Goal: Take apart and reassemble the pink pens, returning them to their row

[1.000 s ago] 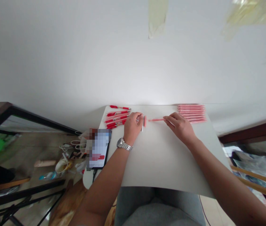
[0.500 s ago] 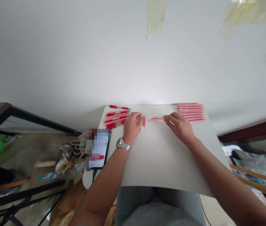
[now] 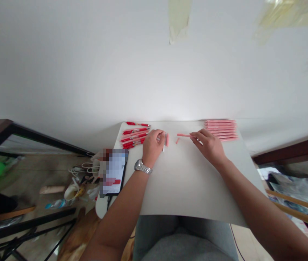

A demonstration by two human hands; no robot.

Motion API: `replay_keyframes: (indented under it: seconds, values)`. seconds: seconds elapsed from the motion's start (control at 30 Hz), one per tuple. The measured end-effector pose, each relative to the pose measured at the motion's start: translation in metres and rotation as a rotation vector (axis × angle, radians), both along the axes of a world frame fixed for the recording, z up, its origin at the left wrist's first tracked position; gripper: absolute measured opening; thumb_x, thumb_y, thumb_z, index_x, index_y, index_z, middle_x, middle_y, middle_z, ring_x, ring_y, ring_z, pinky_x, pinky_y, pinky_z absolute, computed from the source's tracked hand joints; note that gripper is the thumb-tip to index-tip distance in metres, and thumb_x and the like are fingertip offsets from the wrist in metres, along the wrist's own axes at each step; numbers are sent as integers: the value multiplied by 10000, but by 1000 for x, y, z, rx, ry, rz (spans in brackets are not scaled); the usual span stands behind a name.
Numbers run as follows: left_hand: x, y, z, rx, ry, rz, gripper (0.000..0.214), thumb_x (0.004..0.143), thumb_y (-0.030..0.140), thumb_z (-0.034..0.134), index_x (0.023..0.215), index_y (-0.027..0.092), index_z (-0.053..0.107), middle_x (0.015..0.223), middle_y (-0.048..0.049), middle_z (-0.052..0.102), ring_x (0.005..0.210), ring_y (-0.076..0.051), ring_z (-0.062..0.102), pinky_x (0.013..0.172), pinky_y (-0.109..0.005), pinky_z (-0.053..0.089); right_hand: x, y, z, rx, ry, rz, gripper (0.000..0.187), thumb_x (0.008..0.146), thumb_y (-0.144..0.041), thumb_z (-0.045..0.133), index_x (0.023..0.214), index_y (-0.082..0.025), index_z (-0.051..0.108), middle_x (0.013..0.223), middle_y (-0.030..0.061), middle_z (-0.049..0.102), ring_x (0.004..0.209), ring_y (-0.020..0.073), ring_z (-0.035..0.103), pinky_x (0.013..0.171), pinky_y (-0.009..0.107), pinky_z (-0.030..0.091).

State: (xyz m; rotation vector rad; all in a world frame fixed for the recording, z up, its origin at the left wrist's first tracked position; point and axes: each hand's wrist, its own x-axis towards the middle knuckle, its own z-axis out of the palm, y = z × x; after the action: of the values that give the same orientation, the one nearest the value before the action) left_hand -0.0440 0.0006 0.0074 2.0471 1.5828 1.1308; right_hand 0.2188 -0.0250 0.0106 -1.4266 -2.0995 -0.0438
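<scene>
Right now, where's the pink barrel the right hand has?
Head view, far middle of the white table: the pink barrel sticks out left from the right hand, with a small pink tip lying just below it.

Bare tabletop [image 3: 186,181] near; red pens [image 3: 134,136] left; pink barrels [image 3: 221,129] right
</scene>
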Motion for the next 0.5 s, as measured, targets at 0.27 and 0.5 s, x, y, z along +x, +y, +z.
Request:
replay_keyframes:
  seconds: [0.27, 0.5]
  values:
    - [0, 1, -2, 14, -7, -1, 174, 1038, 311, 551, 1017, 206, 688, 973, -58, 715, 849, -171, 670, 792, -296, 552, 2, 0, 2, -5, 51, -18, 194, 1043, -321, 566, 1056, -219, 730, 914, 36, 696, 746, 142, 656, 592, 262, 393]
    - [0, 1, -3, 3, -10, 1, 182, 1039, 320, 555, 1021, 202, 692, 977, -62, 712, 850, -172, 670, 770, -292, 554, 5, 0, 3, -5, 81, -34, 153, 1005, -290, 587, 1003, -212, 719, 865, 23, 671, 715, 132, 634, 594, 253, 397]
